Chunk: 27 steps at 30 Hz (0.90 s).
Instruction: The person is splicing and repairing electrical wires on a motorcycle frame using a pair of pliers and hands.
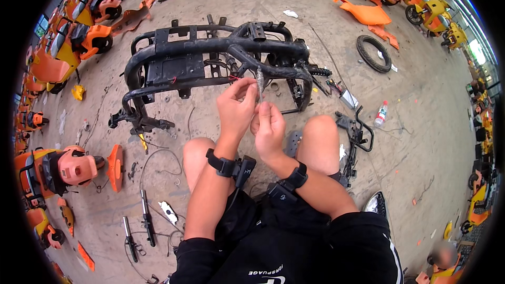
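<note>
Your black shirt (321,252) fills the lower foreground. Above it, your left hand (236,106) and right hand (269,130) are pinched closed on a slim silvery part (260,80), presumably gripped at two places for steady control, in front of the black frame (200,47).

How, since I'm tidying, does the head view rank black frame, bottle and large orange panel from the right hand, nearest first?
1. Black frame: ahead of the right hand.
2. Bottle: to the right.
3. Large orange panel: far ahead, right.
</note>
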### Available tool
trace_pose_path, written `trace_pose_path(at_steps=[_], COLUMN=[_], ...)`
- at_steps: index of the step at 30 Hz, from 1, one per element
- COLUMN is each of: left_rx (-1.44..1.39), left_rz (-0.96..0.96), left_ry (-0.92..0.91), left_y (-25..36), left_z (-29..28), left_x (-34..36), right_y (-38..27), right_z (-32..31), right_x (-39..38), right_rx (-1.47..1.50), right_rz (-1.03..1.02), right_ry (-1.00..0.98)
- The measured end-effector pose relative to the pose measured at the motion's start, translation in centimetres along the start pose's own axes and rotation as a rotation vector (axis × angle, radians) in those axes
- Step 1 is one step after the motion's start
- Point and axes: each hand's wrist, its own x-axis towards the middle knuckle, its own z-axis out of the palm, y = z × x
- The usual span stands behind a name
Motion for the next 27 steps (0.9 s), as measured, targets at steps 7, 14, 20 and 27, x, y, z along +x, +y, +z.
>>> trace_pose_path(at_steps=[7, 14, 20, 27], left_rx=[-0.029, 0.014, 0.225, 0.295], left_rz=[-0.086, 0.004, 0.124, 0.14], left_ry=[0.038, 0.046, 0.046, 0.099], left_y=[0.7, 1.4, 2.2, 2.0], left_z=[0.1, 0.2, -0.3, -0.4], left_x=[0.1, -0.3, -0.5, -0.3], right_y=[0.1, -0.3, -0.4, -0.4], right_z=[0.0, 0.0, 0.0, 0.0], right_x=[-0.2, -0.1, -0.1, -0.2], right_rx=[0.014, 0.022, 0.036, -0.002], right_rz=[-0.015, 0.019, 0.04, 0.035], right_ry=[-0.018, -0.022, -0.014, -0.017])
